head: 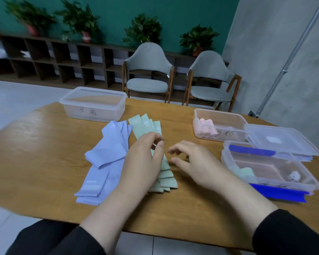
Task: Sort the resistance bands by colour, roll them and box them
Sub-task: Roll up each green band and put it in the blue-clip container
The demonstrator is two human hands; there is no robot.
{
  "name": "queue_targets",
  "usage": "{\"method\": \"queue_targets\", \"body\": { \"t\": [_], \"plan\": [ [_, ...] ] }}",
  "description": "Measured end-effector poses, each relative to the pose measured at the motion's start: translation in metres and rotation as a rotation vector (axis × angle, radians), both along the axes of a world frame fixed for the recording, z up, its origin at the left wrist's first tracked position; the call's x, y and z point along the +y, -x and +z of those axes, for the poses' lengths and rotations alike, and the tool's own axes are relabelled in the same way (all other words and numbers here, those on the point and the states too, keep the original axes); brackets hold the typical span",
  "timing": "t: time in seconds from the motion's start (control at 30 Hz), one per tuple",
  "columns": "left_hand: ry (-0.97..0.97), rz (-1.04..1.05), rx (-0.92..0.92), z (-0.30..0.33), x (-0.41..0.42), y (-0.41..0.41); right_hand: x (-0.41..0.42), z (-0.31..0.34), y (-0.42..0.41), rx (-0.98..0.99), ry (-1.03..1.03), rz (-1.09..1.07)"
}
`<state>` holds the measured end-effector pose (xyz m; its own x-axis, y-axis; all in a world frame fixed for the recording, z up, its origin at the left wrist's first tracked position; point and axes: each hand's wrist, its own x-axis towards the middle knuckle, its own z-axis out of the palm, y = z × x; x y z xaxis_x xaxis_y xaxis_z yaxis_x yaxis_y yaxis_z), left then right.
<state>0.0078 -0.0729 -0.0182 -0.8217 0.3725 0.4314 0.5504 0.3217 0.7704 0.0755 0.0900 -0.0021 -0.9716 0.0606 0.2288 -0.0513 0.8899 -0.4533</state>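
Evidently to free one for rolling, the left hand (145,155) pinches the green bands (147,126) fanned mid-frame on the counter (35,144), while the right hand (195,162) hovers with loosely spread, empty fingers (175,150).

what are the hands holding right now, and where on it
The left hand pinches a green resistance band near the middle of its length. The right hand hovers beside it, holding nothing.
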Motion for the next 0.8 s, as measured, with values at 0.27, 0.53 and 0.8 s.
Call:
{"method": "queue_targets", "body": {
  "t": [0.27,0.53,0.8],
  "plan": [
    [0.245,-0.041,-0.085,-0.022,-0.046,0.003,-0.021,-0.027,0.014,-0.104,-0.076,0.017],
    [0.093,0.013,-0.274,0.006,-0.036,-0.01,-0.04,0.008,0.001,0.262,0.113,-0.22],
    [-0.332,-0.17,-0.499,0.047,-0.019,-0.025,-0.058,0.031,-0.02,0.426,0.121,-0.091]
  ]
}}
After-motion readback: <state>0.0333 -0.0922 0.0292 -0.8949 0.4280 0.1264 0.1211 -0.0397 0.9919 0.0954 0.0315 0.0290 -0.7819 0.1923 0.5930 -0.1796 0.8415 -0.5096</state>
